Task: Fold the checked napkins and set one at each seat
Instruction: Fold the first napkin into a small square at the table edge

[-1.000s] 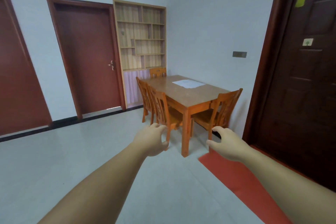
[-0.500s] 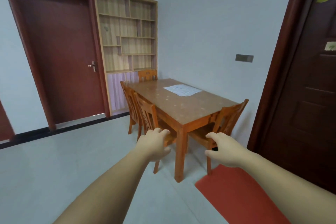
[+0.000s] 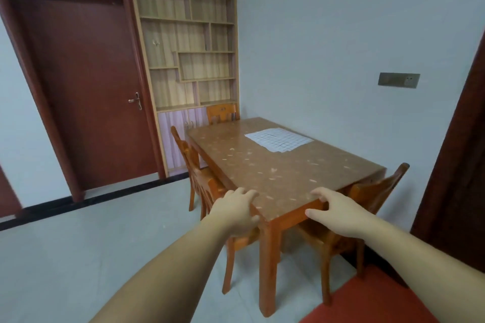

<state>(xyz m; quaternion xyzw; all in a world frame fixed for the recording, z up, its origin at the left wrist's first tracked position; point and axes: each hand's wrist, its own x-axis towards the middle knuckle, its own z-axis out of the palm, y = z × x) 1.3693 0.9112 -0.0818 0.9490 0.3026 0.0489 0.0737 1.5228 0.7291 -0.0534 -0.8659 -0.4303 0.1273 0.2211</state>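
Observation:
White checked napkins (image 3: 278, 139) lie flat in a pile on the far right part of the wooden table (image 3: 275, 173), near the wall. My left hand (image 3: 237, 211) is stretched out in front of the table's near left corner, fingers curled and apart, holding nothing. My right hand (image 3: 338, 214) is out in front of the near edge on the right, also empty with fingers spread. Both hands are well short of the napkins.
Two wooden chairs (image 3: 207, 186) stand along the table's left side, one chair (image 3: 367, 204) at the near end, one chair (image 3: 223, 113) at the far end. A bookshelf (image 3: 187, 47) and a red door (image 3: 89, 86) are behind. A red mat (image 3: 372, 299) lies on the floor, beside a dark door (image 3: 456, 165) at right.
The view has come much closer to the table. Both outstretched hands, which were over the floor, now appear at the table's near edge.

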